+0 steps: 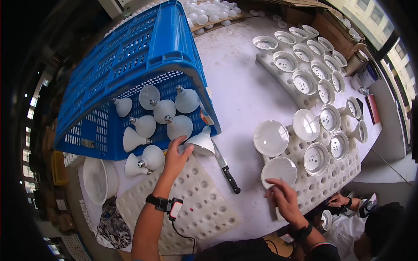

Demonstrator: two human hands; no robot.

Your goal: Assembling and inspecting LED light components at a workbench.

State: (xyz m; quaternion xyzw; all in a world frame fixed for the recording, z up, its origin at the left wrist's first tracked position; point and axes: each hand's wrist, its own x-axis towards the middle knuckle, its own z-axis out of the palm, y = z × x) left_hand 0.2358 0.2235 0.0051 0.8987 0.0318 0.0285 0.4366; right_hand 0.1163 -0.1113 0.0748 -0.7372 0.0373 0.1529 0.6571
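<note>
My left hand (175,157) is at the mouth of a blue plastic crate (174,45) lying on its side. Its thumb and fingers are apart, close to the rim of a white cone-shaped lamp bulb (202,141); whether they touch cannot be made out. More white bulbs (164,111) with metal screw bases lie heaped inside the crate. On the right, my right hand (285,201) has its fingers spread, the fingertips by the lower edge of a bulb with a clear lens cover (278,170). That bulb is face up in a holed foam tray (313,188).
A black-handled knife (230,179) lies beside the crate. Another holed foam board (187,209) is near me, a white basin (100,180) left of it. Open lamp housings (304,81) fill a tray behind. White domes (209,13) are piled at the back. Another person's hand (337,200) is at lower right.
</note>
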